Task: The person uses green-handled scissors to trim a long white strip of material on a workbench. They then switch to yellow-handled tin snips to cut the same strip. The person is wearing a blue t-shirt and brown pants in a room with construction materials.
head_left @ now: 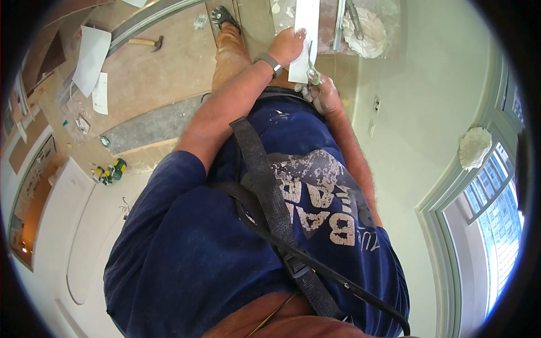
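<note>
A long white strip [307, 19], which looks like paper or thin card, lies over my lap and runs away from me. My left hand [287, 46] is closed on its left edge, a watch on the wrist. In my right hand [324, 96], whitened with dust, is a pair of scissors [313, 74] with green handles. Their blades point away from me and lie along the strip's right side. Whether the blades are parted cannot be made out. Beside the strip, on the right, is a narrow metal rail [339, 25].
A white ruffled ornament [372, 39] lies at far right, a grey metal tool [354, 21] over it. A similar ornament [475, 148] is by the window [484, 225]. Leftward are a hammer [143, 42], white sheets [93, 59] and a green power tool [118, 168]. A pale wall [406, 141] stands close on my right.
</note>
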Motion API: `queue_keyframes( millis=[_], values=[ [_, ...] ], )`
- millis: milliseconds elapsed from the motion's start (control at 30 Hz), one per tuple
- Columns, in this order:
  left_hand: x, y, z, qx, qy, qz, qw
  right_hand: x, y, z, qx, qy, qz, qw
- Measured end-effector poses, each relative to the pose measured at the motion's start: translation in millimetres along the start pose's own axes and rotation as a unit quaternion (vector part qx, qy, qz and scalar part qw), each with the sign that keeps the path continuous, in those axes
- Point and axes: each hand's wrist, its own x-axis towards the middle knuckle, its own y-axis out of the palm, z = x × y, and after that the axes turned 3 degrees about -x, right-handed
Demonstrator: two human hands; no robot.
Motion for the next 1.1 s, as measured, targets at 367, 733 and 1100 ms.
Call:
queue_keyframes(
  millis=[367,733,1100],
  values=[
    [1.5,0.8,-3.4,0.001,0.017,-0.011,1.0,-0.1,-1.2,6.3,-0.027,0.002,0.016,1.0],
    [3.4,1.7,-3.0,0.021,0.011,-0.025,0.999,-3.9,4.6,4.5,-0.04,-0.014,-0.005,0.999],
    [1.5,0.8,-2.8,0.016,0.002,-0.038,0.999,-3.2,5.6,0.7,-0.018,-0.019,-0.017,1.0]
  ],
)
